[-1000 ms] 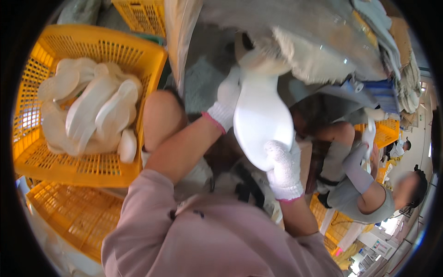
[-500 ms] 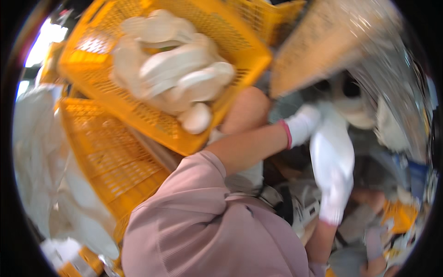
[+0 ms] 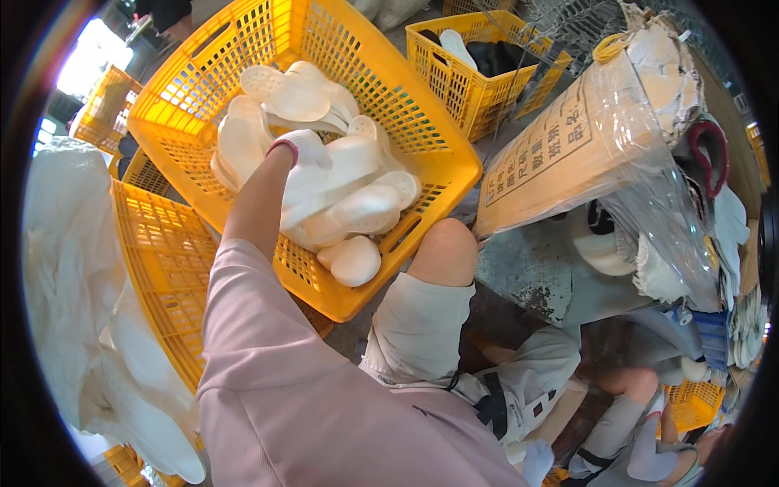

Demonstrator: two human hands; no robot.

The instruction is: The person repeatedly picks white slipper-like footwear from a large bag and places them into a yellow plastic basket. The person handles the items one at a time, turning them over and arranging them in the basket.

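Note:
My left hand (image 3: 307, 149), in a white knit glove with a red cuff, reaches into a tilted yellow plastic crate (image 3: 442, 183). Its fingers are bent over a white clog (image 3: 341, 161), though white on white blurs the exact grip. Around it lie several more white clogs (image 3: 296, 99) with small holes in their toes, heaped loosely. At the lower edge a pale gloved shape, which looks like my right hand (image 3: 536, 463), shows only in part; its fingers cannot be made out.
A cardboard sheet wrapped in clear plastic (image 3: 560, 138) hangs over a grey metal surface (image 3: 527, 280). Behind stands another yellow crate (image 3: 495, 93) with dark items. White plastic bags (image 3: 69, 243) lie at left beside a yellow crate (image 3: 162, 268). A seated co-worker (image 3: 625, 414) is at lower right.
My left hand has swung left from the metal surface into the crate. My right hand, earlier at a white clog on the right, has dropped to the lower edge. The view has shifted.

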